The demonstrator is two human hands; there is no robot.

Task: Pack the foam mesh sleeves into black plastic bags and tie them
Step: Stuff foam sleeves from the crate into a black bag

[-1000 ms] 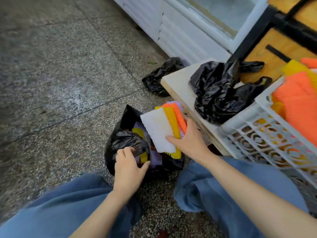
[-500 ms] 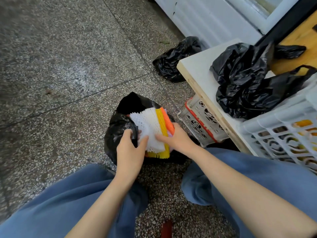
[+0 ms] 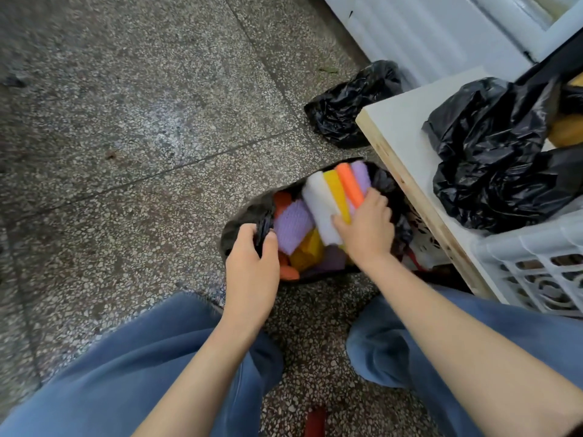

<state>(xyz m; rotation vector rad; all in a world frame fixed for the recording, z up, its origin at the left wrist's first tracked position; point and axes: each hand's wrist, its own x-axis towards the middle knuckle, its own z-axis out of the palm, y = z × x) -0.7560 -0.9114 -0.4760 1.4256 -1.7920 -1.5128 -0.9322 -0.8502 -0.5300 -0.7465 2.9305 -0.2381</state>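
I'm seeing the left hand (image 3: pixel 252 269) gripping the bunched rim of the open black plastic bag (image 3: pixel 243 216), which is sitting on the speckled stone floor (image 3: pixel 126 152). The right hand (image 3: pixel 366 230), fingers curled, is clasping a stack of white, yellow, orange and purple foam mesh sleeves (image 3: pixel 325 200) in the bag's mouth.

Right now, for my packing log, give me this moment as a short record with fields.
left hand: grips the rim of the open black bag
right hand: holds a stack of sleeves, white, yellow, orange, purple, in the bag's mouth
in bag: loose sleeves
bag state: untied
nearby: second bag on floor; crumpled bags on table
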